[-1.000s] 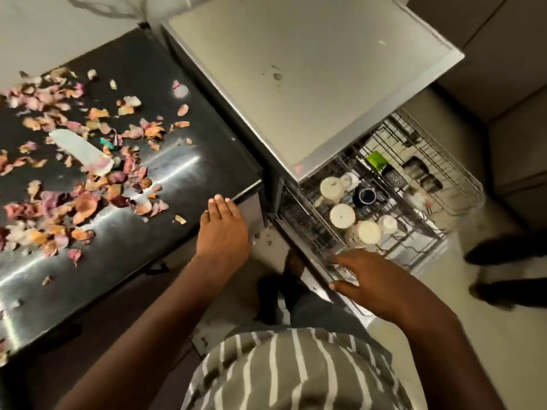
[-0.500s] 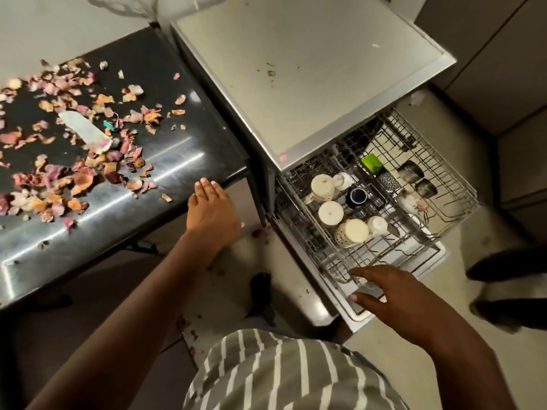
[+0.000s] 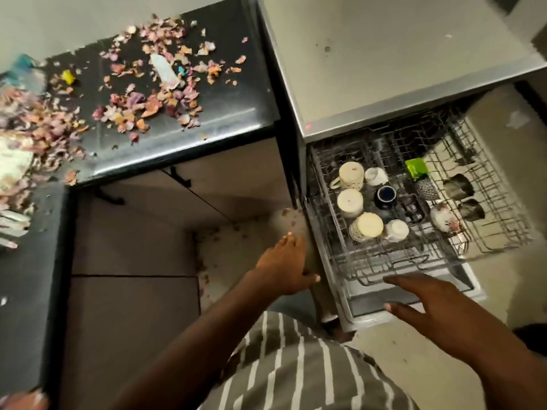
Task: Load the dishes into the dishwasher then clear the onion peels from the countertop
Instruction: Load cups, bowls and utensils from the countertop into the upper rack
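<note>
The dishwasher (image 3: 384,69) stands at the right with its wire rack (image 3: 370,264) pulled out. Several cream cups (image 3: 350,202), a dark blue cup (image 3: 386,195), a green item (image 3: 416,167) and two steel cups (image 3: 457,186) sit in the rack. Onion peels (image 3: 148,105) lie scattered over the dark countertop (image 3: 236,113) at the upper left. My left hand (image 3: 284,264) is open and flat against the dishwasher's left side near the rack's front corner. Fingers spread, my right hand (image 3: 420,303) hovers at the rack's front edge and holds nothing.
A white knife-like item (image 3: 164,71) lies among the peels. A plate (image 3: 13,161) and cutlery (image 3: 11,223) sit at the left edge. Cabinet doors (image 3: 133,232) are below the counter. Peel bits litter the floor (image 3: 236,241). Another hand (image 3: 20,400) shows at the bottom left.
My left hand has left the counter edge and dropped to the dishwasher's left side. The right hand stays at the rack's front. The view has swung left and down.
</note>
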Tool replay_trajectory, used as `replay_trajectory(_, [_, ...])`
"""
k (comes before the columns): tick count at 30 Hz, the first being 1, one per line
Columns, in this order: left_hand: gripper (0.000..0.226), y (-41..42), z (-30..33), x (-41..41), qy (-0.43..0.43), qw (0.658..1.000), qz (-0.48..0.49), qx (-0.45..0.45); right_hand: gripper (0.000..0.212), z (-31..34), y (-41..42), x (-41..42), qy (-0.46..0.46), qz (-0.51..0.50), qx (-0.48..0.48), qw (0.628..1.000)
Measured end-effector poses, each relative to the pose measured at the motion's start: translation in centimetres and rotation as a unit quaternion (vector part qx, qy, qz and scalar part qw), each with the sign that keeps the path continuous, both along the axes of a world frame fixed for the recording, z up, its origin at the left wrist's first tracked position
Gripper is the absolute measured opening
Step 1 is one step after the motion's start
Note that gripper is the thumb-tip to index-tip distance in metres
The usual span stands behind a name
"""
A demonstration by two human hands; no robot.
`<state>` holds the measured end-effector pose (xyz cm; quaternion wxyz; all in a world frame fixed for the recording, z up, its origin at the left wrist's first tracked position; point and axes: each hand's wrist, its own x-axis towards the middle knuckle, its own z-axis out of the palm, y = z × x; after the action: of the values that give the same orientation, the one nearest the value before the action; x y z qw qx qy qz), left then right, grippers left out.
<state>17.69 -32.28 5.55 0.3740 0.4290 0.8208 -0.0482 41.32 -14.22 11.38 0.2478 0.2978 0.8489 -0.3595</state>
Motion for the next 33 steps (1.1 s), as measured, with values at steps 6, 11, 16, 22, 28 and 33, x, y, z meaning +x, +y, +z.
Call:
replay_trajectory(6, [0.093,2.1,0.2,1.2,-0.038,0.999,-0.025,-0.024,0.054,0.8,3.1,0.0,0.029,-0.015,0.032,0.999])
replay_trajectory(11, [0.091,6.9,-0.7,1.8,-0.025,0.997,-0.079,0.000,0.054,1.3,4.7,0.7,0.009,-0.019,0.036,0.999])
replay_trajectory(16, [0.092,9.5,-1.5,4.1,-0.048,0.995,-0.084,0.016,0.053,0.8,7.8,1.8,-0.020,-0.002,0.021,1.000])
replay_trajectory(22, [0.078,11.5,-2.0,7.7,-0.051,0.999,0.012,0.006,0.053,0.0,14.5,0.6,-0.013,0.100,0.018,0.995])
replay_trajectory(28, [0.077,15.6,-1.7,14.6,-0.034,0.990,0.133,-0.022,0.053,-1.6,21.0,1.9,0.017,0.202,-0.004,0.979])
replay_trajectory(33, [0.079,19.3,-0.7,18.8,-0.007,0.990,0.142,-0.015,0.052,-3.0,23.6,2.7,0.018,0.276,-0.002,0.961])
